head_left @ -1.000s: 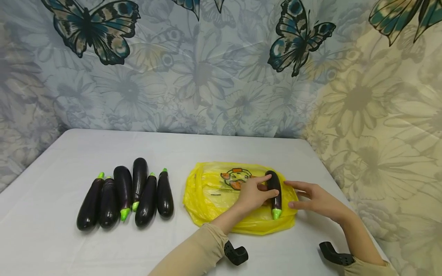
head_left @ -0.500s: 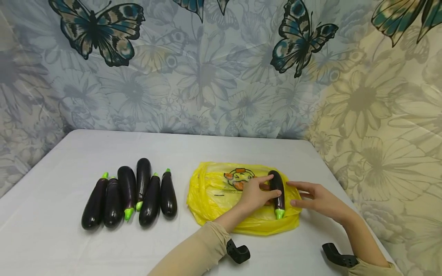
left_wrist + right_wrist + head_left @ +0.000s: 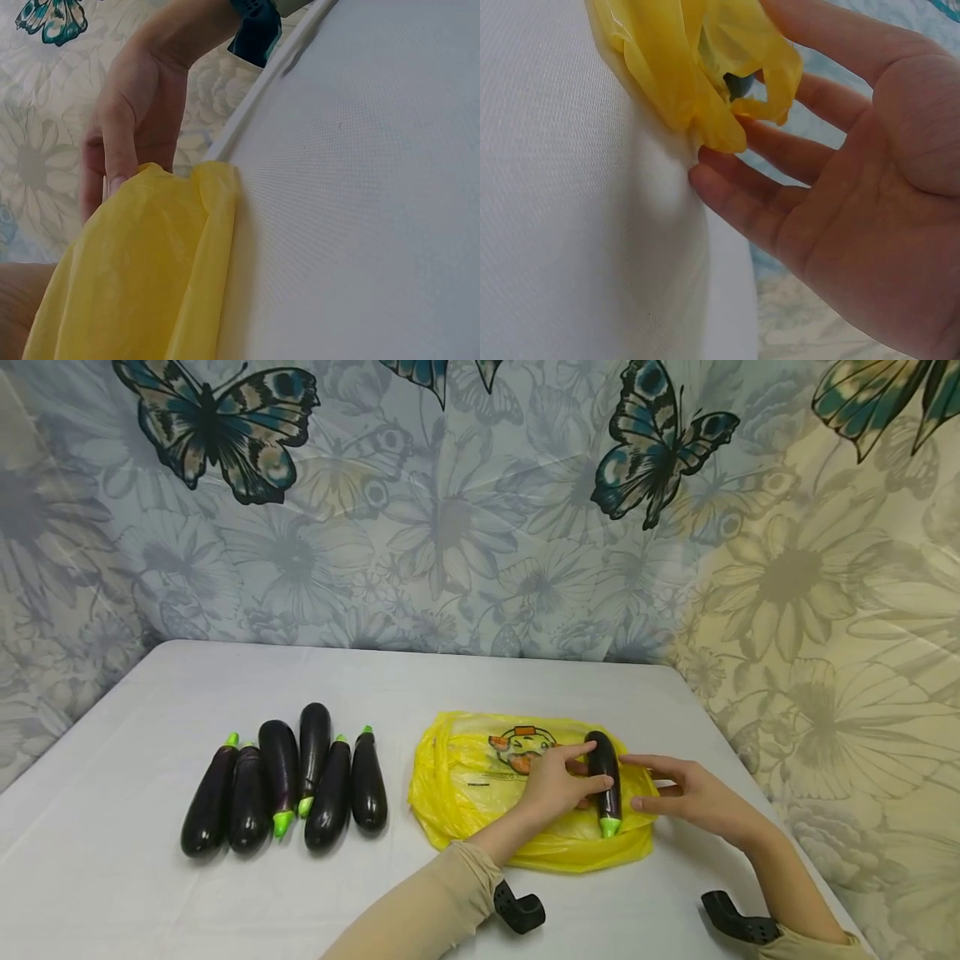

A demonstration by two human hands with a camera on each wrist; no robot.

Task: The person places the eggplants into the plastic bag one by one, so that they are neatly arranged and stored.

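Note:
A dark eggplant (image 3: 604,777) with a green stem end lies on the right part of a yellow plastic bag (image 3: 480,827). From its left side my left hand (image 3: 555,785) grips it, with thumb and forefinger on its skin. At the bag's right edge is my right hand (image 3: 697,793), its fingers extended and thumb apart from the forefinger. In the right wrist view, the right hand (image 3: 870,195) has its fingers beside the crumpled yellow bag (image 3: 660,67), touching its edge. The left wrist view shows the yellow bag (image 3: 142,270) hiding much of the left hand.
Several other eggplants (image 3: 327,797) lie in a loose row on the white tablecloth (image 3: 225,910), left of the bag. Behind the table hangs a cloth backdrop (image 3: 450,585) with butterflies and flowers. A black wrist mount (image 3: 519,910) sits on each forearm.
The head view has shifted slightly, so the scene sits a little farther right. Both hands, the eggplant and the bag keep nearly the same places relative to each other.

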